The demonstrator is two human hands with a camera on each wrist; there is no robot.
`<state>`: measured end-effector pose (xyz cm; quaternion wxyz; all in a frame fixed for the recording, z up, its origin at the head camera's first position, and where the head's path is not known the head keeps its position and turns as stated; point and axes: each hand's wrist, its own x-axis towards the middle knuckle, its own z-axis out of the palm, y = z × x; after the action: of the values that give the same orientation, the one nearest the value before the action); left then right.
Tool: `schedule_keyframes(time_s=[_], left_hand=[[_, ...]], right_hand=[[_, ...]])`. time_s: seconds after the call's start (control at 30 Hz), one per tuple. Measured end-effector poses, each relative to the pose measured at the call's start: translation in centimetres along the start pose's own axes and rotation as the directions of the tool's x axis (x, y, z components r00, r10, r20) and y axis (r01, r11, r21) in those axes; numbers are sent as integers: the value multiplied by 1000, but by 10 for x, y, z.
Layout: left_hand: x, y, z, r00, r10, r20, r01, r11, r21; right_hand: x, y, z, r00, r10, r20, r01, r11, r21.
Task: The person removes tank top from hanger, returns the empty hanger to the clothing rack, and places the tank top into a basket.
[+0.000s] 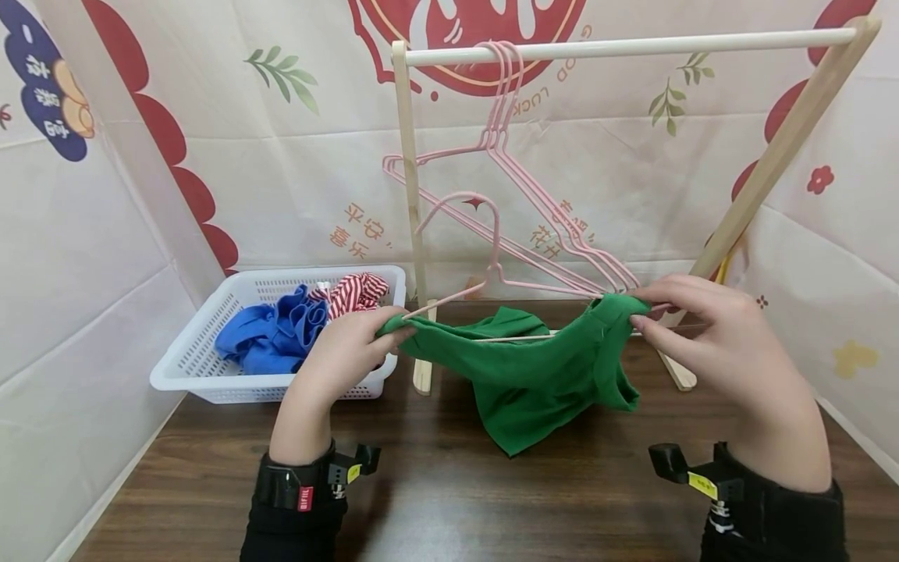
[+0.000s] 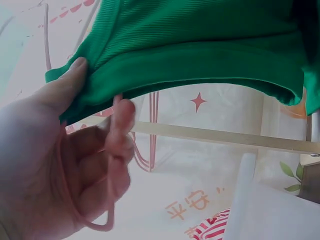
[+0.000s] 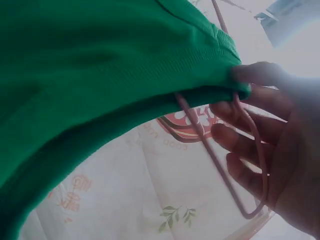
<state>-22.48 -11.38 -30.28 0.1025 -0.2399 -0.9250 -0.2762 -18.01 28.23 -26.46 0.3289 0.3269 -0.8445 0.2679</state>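
A green garment [image 1: 541, 382] is stretched between my two hands above the table, its lower part drooping. My left hand [image 1: 344, 351] pinches its left edge between thumb and fingers. On the other side, my right hand [image 1: 726, 355] pinches the right edge. A pink clothes hanger [image 1: 495, 234] passes into the garment, its hook standing up behind the cloth. In the left wrist view, one rounded hanger end [image 2: 109, 220] sticks out of the cloth across the fingers. The other hanger end [image 3: 262, 165] protrudes beside the right fingers in the right wrist view.
Several pink hangers [image 1: 502, 117] hang from the white rail [image 1: 632, 47] of a wooden-legged rack just behind the garment. To the left, a white basket [image 1: 190, 375] holds blue cloth [image 1: 274, 336] and red-and-white striped cloth [image 1: 358, 293]. Fabric walls enclose the brown table [image 1: 492, 515].
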Motion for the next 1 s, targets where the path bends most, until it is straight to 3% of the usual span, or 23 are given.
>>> schedule_keyframes(time_s=[0.13, 0.3, 0.53, 1.0], left_hand=[[-1, 3, -1, 997, 19, -77, -16, 999, 42], [-1, 7, -2, 992, 31, -124, -22, 997, 76], [-2, 11, -1, 989, 64, -136, -41, 985, 169], [-1, 19, 3, 986, 113, -121, -78, 961, 266]], right_hand=[[2, -2, 3, 999, -30, -42, 29, 999, -16], [5, -7, 8, 994, -49, -100, 40, 995, -94], [9, -12, 17, 994, -64, -83, 57, 995, -86], [14, -23, 28, 996, -72, -55, 68, 996, -58]])
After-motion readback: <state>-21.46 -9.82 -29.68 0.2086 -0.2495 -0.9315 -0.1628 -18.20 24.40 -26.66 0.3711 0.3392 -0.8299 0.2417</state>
